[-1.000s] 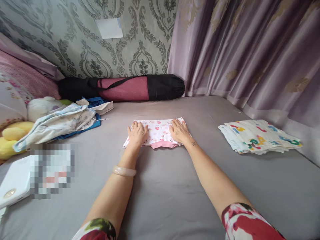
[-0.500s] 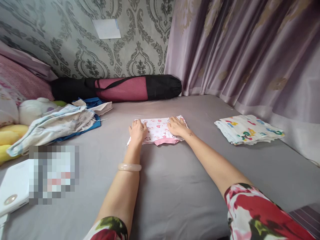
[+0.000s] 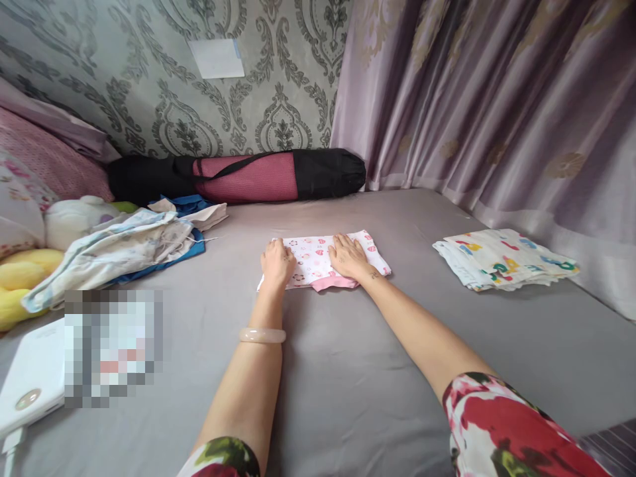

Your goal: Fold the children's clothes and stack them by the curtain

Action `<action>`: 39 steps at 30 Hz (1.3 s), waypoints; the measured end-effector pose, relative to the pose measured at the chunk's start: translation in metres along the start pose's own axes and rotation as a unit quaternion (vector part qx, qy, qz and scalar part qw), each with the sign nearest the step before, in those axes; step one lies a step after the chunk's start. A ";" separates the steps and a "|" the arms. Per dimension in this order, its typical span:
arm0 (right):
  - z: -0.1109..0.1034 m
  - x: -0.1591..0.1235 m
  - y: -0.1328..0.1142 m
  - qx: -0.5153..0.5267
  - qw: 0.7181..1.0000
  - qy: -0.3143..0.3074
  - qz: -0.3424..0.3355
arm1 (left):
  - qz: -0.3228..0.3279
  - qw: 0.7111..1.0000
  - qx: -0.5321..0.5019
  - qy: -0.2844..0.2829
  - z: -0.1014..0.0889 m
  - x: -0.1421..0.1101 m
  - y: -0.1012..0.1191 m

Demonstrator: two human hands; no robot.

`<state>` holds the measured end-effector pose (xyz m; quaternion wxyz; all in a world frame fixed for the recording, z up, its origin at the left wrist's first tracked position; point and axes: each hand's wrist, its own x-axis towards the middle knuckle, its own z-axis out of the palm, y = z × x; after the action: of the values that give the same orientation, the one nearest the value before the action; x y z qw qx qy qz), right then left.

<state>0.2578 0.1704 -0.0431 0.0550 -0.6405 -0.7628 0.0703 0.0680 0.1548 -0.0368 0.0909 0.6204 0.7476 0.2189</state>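
In front of me lies a folded white garment [image 3: 308,260] with a pink and red heart print and a pink trim at its near edge. My left hand [image 3: 278,262] rests on its left end, palm down. Its fingers point away from me, somewhat bent, near the far edge. Flat on the cloth right of the middle lies my right hand [image 3: 349,257], fingers stretched and slightly apart. Neither hand lifts the garment, which lies flat on the grey bed sheet [image 3: 348,371].
To the right sits a folded cloth stack [image 3: 507,260] with colourful prints. Crumpled clothes [image 3: 119,248] and plush toys [image 3: 30,281] lie at left, near a white device [image 3: 37,371] with a cable and a blurred patch. A black and pink rolled bag [image 3: 243,177] lies along the wall.
My right hand has slid a little left over the garment, uncovering more of its right end. My left hand stays on the left end, its fingers more bent. The view has shifted slightly.
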 end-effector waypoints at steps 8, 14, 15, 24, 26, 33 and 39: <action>-0.022 0.005 -0.017 0.011 0.998 -0.055 -0.001 | -0.010 0.998 -0.065 0.013 0.003 0.007 -0.009; 0.001 0.001 -0.034 0.026 0.999 0.007 -0.031 | -0.021 0.996 -0.090 0.018 0.001 0.008 -0.009; 0.005 0.001 -0.035 0.024 0.999 0.012 -0.030 | -0.024 0.995 -0.093 0.018 0.000 0.008 -0.009; 0.005 0.003 -0.033 0.017 0.999 -0.006 -0.029 | -0.071 0.982 -0.177 0.006 -0.014 0.005 -0.006; 0.001 0.004 -0.036 0.012 0.999 -0.020 -0.025 | -0.081 0.976 -0.202 0.011 -0.016 0.006 -0.007; -0.003 0.009 -0.061 0.029 0.999 -0.023 -0.036 | -0.102 0.955 -0.270 0.069 -0.019 0.013 -0.016; 0.014 0.009 -0.069 0.037 0.999 0.000 -0.028 | -0.101 0.937 -0.321 0.096 -0.013 0.017 -0.022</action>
<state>0.1866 0.1666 -0.0450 0.0807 -0.6162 -0.7775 0.0966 0.0393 0.1657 -0.0329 0.2345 0.4553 0.7015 0.4955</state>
